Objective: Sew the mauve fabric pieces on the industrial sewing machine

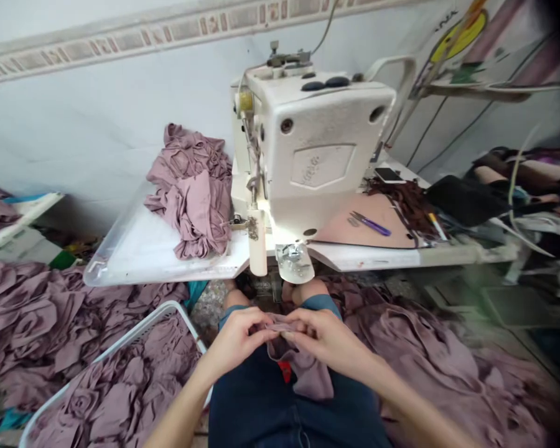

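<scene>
Over my lap, both hands pinch the upper edge of a mauve piece of fabric (312, 377). My left hand (245, 336) grips it between thumb and fingers on the left. On the right, my right hand (317, 333) does the same, its fingertips close to those of the left. The rest of the cloth hangs down in folds over my dark shorts, and a small red patch shows beside it. Just beyond my hands stands a white sewing machine (326, 155), with a shiny metal plate (295, 262) at its near end.
A crumpled mauve fabric pile (193, 193) lies on the table's left side. Purple-handled thread snips (371, 224) and a phone (389, 175) lie at right. A white basket (172, 305) of mauve cloth stands at lower left; more cloth (415, 348) covers the floor at right.
</scene>
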The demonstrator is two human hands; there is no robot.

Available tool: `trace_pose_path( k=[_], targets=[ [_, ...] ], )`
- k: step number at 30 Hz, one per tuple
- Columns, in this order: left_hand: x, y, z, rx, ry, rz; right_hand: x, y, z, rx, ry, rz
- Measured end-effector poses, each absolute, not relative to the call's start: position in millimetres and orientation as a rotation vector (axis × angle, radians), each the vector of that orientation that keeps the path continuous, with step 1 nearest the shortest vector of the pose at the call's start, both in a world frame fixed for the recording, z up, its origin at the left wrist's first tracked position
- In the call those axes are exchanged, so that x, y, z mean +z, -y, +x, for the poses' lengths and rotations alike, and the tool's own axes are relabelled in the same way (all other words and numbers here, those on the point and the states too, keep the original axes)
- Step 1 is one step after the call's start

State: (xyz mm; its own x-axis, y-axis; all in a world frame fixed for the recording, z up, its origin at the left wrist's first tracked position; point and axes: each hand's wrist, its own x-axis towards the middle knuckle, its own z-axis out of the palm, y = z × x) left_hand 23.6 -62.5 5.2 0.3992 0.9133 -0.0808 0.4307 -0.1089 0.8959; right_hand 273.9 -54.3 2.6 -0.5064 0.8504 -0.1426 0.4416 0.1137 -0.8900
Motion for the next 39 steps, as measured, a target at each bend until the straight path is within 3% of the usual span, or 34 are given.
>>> trace_pose_path(
  k=[5,9,19,24,32,39],
  targets=[
    [1.6,57.2,37.8,0.592,-1.028,1.979,17.4,32.1,304.4,1.479,2.067,-1.182],
    [1.1,53.2,48.9,0.646,-0.930,1.837,21.2,20.7,316.9,1.400,2.121,-1.036],
    [5.8,45.2,52.2,0.694,-1.023,1.434,9.5,25.6,311.0,1.633,1.719,-1.067],
    [14.5,38.6,47.0,0.833,-1.028,1.423,13.2,33.8,302.8,1.439,1.533,-1.180],
    [36.0,27.7,44.5,0.927,-1.041,1.857,50.4,53.2,285.9,0.791,1.599,-1.125],
    [47.9,19.3,54.2,1.013,-1.094,1.578,51.2,34.3,283.4,0.763,1.494,-1.134]
  ],
)
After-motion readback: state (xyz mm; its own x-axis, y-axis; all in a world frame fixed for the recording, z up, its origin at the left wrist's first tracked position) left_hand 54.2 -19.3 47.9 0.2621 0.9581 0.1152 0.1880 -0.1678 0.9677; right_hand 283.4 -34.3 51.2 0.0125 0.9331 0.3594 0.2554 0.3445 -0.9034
